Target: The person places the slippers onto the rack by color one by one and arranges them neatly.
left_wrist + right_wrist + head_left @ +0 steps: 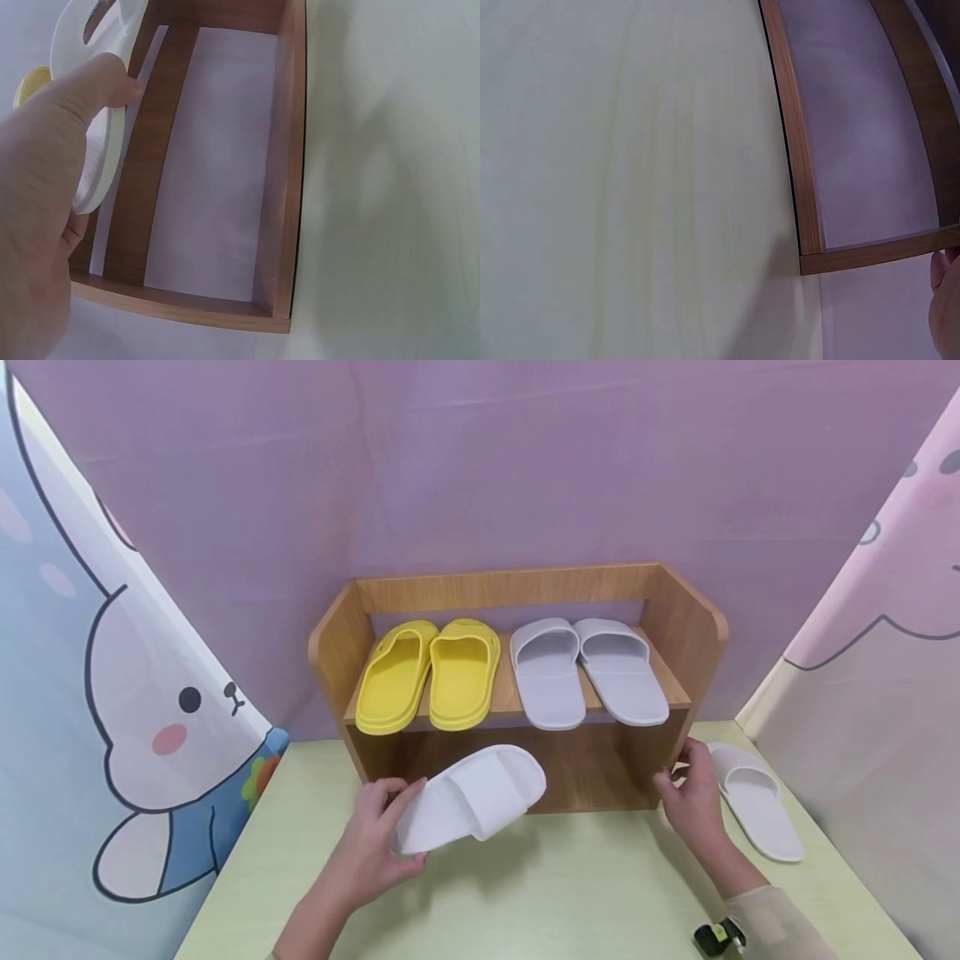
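Observation:
My left hand [375, 843] pinches a white slipper [491, 789] by its heel end, thumb on one face and fingers on the other. The slipper is raised in front of the wooden shoe rack [510, 592], its toe angled up to the right. At the rack's right side panel, my right hand [690, 789] grips the front edge low down; in the right wrist view only part of that hand [946, 300] shows. A second white slipper [761, 810] lies on the table, just right of the right hand.
On the rack's upper shelf sit a pair of yellow slippers [427, 677] at left and a pair of grey slippers [588, 677] at right. The rack stands on a pale table [585, 893] against a purple cloth [510, 468]. Printed cloths flank both sides.

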`<state>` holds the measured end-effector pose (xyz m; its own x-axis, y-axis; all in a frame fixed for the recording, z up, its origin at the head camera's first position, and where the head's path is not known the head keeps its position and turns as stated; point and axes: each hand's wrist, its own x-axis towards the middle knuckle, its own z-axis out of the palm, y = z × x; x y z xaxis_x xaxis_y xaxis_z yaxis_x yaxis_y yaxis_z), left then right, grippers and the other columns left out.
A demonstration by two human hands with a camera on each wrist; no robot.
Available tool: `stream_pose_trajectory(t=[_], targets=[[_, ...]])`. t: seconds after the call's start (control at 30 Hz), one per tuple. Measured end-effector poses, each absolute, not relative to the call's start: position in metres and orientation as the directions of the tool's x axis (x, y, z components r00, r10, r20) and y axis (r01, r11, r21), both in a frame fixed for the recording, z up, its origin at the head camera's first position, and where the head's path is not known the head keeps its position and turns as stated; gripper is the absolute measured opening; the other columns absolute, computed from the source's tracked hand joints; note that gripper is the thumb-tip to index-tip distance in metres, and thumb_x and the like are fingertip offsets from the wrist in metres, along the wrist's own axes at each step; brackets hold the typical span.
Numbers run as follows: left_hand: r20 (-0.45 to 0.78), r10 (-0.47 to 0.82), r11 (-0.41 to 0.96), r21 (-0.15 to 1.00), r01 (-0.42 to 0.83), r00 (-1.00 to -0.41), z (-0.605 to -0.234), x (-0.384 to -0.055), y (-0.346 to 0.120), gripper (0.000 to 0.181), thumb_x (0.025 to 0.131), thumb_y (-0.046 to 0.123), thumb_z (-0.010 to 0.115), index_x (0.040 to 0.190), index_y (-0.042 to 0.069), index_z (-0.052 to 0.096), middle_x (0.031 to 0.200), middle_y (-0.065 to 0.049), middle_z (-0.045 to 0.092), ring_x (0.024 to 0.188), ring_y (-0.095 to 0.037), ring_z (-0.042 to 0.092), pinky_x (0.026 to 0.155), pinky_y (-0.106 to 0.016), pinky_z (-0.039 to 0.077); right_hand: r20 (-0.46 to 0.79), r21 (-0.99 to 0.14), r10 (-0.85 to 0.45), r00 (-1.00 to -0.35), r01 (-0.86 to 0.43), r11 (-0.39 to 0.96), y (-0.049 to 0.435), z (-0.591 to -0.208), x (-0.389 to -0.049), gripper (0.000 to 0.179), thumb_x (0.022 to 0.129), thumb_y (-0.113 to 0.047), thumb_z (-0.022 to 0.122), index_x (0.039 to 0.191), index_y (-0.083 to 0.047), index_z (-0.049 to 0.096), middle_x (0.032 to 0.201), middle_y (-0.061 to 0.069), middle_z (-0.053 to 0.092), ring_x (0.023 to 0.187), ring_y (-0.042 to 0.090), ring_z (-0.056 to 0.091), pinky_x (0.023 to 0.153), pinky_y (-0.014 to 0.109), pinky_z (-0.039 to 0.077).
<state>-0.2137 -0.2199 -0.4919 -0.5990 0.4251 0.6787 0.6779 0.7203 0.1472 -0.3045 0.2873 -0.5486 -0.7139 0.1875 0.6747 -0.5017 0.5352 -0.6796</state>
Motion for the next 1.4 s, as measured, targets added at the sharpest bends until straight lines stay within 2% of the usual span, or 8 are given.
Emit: stream_pose_trajectory(t=[0.23, 0.53, 0.8, 1.0, 1.17, 1.4], targets=[[0.606, 0.413, 0.748, 0.201, 0.633, -0.68, -0.496, -0.216, -0.218, 0.105, 0.058, 0.025, 0.105, 0.152, 0.01, 0.062, 0.134, -0.007, 0.056, 0.12, -0.024, 0.051, 0.09, -0.043, 0.059, 0.671, -0.684, 0.19, -0.716, -0.5, 0.532, 0.287, -0.548, -0.304, 0.051, 0.083, 0.018, 0.062, 0.133, 0.011, 0.055, 0.112, 0.021, 0.062, 0.1, 0.001, 0.055, 0.076, 0.012, 0.048], [0.544, 0.394, 0.775, 0.236, 0.586, -0.741, -0.499, -0.22, -0.216, 0.102, 0.061, 0.03, 0.105, 0.151, 0.009, 0.062, 0.132, -0.006, 0.055, 0.117, -0.023, 0.052, 0.09, -0.043, 0.059, 0.666, -0.692, 0.195, -0.72, -0.499, 0.522, 0.286, -0.548, -0.303, 0.051, 0.083, 0.018, 0.062, 0.132, 0.011, 0.055, 0.108, 0.019, 0.062, 0.098, 0.001, 0.055, 0.075, 0.013, 0.049], [0.526, 0.304, 0.808, 0.299, 0.507, -0.794, -0.506, -0.227, -0.207, 0.103, 0.058, 0.033, 0.106, 0.148, 0.007, 0.064, 0.126, -0.006, 0.058, 0.113, -0.026, 0.054, 0.09, -0.046, 0.058, 0.663, -0.697, 0.2, -0.722, -0.496, 0.518, 0.286, -0.548, -0.304, 0.051, 0.082, 0.019, 0.061, 0.132, 0.012, 0.055, 0.109, 0.02, 0.062, 0.098, 0.001, 0.055, 0.074, 0.015, 0.05], [0.522, 0.234, 0.81, 0.362, 0.461, -0.821, -0.514, -0.232, -0.197, 0.096, 0.058, 0.033, 0.105, 0.142, 0.007, 0.067, 0.121, -0.007, 0.06, 0.108, -0.027, 0.056, 0.088, -0.047, 0.057, 0.652, -0.703, 0.204, -0.73, -0.483, 0.522, 0.286, -0.547, -0.303, 0.051, 0.083, 0.019, 0.062, 0.133, 0.012, 0.054, 0.11, 0.02, 0.062, 0.099, 0.002, 0.055, 0.075, 0.017, 0.051], [0.523, 0.192, 0.817, 0.383, 0.431, -0.83, -0.518, -0.236, -0.186, 0.092, 0.06, 0.039, 0.104, 0.139, 0.006, 0.068, 0.117, -0.008, 0.06, 0.101, -0.026, 0.057, 0.083, -0.044, 0.056, 0.653, -0.701, 0.203, -0.729, -0.482, 0.525, 0.286, -0.547, -0.303, 0.051, 0.083, 0.019, 0.061, 0.133, 0.012, 0.054, 0.11, 0.019, 0.062, 0.099, 0.002, 0.055, 0.075, 0.017, 0.05], [0.499, 0.102, 0.845, 0.413, 0.339, -0.861, -0.526, -0.243, -0.172, 0.085, 0.063, 0.04, 0.102, 0.132, 0.006, 0.068, 0.112, -0.009, 0.06, 0.098, -0.028, 0.058, 0.081, -0.047, 0.056, 0.658, -0.697, 0.2, -0.726, -0.486, 0.527, 0.285, -0.547, -0.303, 0.051, 0.083, 0.019, 0.061, 0.132, 0.012, 0.054, 0.11, 0.02, 0.062, 0.099, 0.002, 0.054, 0.075, 0.018, 0.051]])
